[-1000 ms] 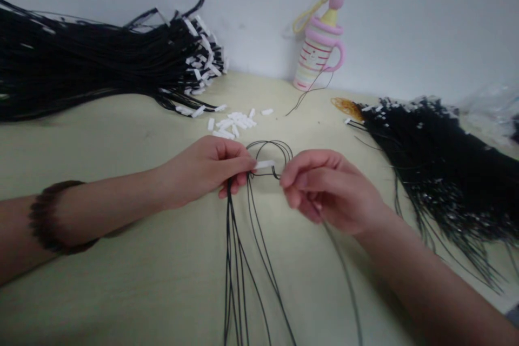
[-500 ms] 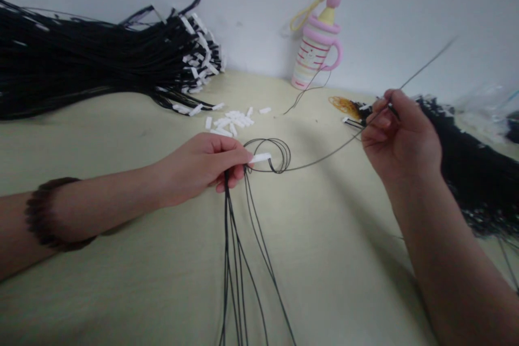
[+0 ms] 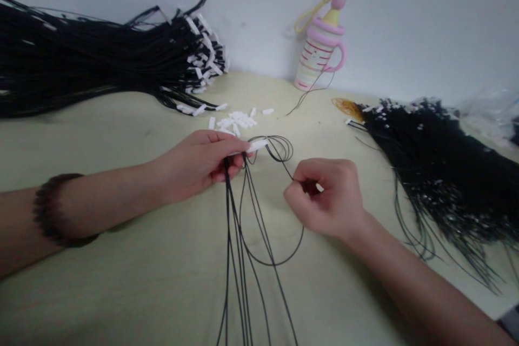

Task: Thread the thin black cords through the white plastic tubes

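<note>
Left hand: fingers clamped on a white clip and black cords above the desk.
Right hand: fingers pinched together on one looped cord.

Both forearms are bare, sleeveless; a dark brown beaded bracelet circles the left wrist, well back from the fingers.

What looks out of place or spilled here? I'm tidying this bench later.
Small white tags lie scattered loose on the table, beyond the left hand. One stray black cord trails from the pink bottle.
</note>
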A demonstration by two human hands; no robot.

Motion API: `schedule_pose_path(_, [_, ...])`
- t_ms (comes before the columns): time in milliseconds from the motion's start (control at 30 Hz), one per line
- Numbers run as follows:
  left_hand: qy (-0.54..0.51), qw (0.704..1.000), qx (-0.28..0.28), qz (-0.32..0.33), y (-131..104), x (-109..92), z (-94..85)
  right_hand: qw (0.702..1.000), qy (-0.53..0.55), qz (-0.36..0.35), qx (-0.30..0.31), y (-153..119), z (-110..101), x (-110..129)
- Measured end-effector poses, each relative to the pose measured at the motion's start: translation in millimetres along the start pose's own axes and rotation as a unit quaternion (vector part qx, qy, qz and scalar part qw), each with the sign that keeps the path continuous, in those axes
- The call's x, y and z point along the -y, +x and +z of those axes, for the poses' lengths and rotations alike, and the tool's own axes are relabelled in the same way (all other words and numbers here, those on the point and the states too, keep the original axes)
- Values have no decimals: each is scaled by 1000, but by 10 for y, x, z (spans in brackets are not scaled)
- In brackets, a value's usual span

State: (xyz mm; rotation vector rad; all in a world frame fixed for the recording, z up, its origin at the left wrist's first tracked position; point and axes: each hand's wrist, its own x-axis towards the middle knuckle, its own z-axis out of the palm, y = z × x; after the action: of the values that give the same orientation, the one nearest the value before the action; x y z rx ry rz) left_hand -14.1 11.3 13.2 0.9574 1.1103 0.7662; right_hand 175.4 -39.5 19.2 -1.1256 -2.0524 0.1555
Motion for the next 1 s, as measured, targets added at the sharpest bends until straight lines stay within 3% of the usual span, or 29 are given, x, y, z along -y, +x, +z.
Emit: schedule_pose_path(1000, [-41,998,-35,-24,10,-45,22,995,6,73,63,-9,52,4])
